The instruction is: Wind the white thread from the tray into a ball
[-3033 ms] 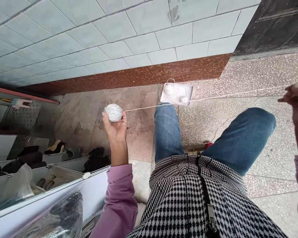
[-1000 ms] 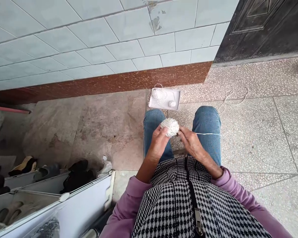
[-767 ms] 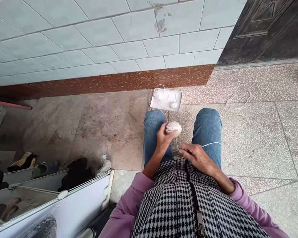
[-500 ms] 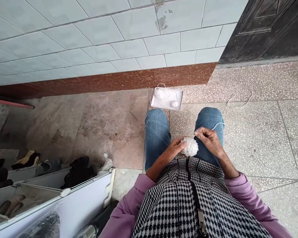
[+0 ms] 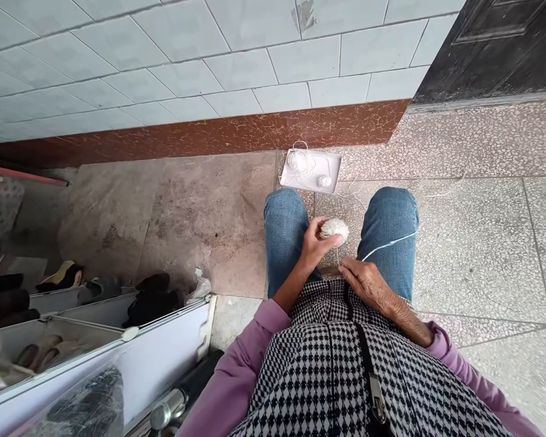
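Observation:
My left hand [image 5: 317,244] grips a white ball of yarn [image 5: 335,229], fingers behind it and thumb in front, held between my knees. Below and to the right, near my lap, my right hand [image 5: 366,280] is closed on a strand of white yarn [image 5: 391,242]. One stretch of the strand runs up from the right fingers to the ball. Another trails over my right knee toward the floor. The right fingertips are partly hidden under the hand.
A shallow white box lid [image 5: 313,186] on the floor by the wall holds loose loops of yarn [image 5: 300,161] and a small yarn ball [image 5: 324,181]. More yarn lies on the floor at right. A shoe rack [image 5: 164,346] with shoes stands at lower left.
My right hand has moved down and left, drawing the strand below the ball. The ball has risen slightly to the left and turned in my left hand.

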Available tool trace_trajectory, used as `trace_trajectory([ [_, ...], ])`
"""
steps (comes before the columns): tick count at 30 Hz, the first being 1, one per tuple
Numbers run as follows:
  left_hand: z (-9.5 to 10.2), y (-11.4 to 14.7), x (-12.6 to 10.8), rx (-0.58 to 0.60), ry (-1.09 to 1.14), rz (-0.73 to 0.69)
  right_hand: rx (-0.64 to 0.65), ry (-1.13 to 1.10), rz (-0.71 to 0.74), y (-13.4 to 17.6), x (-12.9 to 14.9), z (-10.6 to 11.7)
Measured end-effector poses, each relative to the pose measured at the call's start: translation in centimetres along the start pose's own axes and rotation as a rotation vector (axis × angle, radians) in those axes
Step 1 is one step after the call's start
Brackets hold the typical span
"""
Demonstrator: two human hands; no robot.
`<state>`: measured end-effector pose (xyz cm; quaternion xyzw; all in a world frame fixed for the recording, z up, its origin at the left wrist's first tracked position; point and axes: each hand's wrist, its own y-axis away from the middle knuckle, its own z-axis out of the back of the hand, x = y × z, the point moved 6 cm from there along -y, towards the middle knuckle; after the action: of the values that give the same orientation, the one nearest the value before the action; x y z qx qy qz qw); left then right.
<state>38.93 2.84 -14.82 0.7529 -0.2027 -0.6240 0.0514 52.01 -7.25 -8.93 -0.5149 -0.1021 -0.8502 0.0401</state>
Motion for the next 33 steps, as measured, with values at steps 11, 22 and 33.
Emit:
trace_trajectory([
  [11,-1.4,2.5,3.6,0.421,0.213,0.337,-0.235,-0.18,-0.117,-3.6,-2.2,4.8],
  [22,0.0,0.5,2.5,0.218,0.441,0.282,-0.083,-0.033,-0.135,-3.4,-5.2,-0.1],
  [33,-0.7,1.2,3.2,0.36,0.04,0.275,-0.171,-0.083,-0.057,-3.0,-2.6,5.0],
])
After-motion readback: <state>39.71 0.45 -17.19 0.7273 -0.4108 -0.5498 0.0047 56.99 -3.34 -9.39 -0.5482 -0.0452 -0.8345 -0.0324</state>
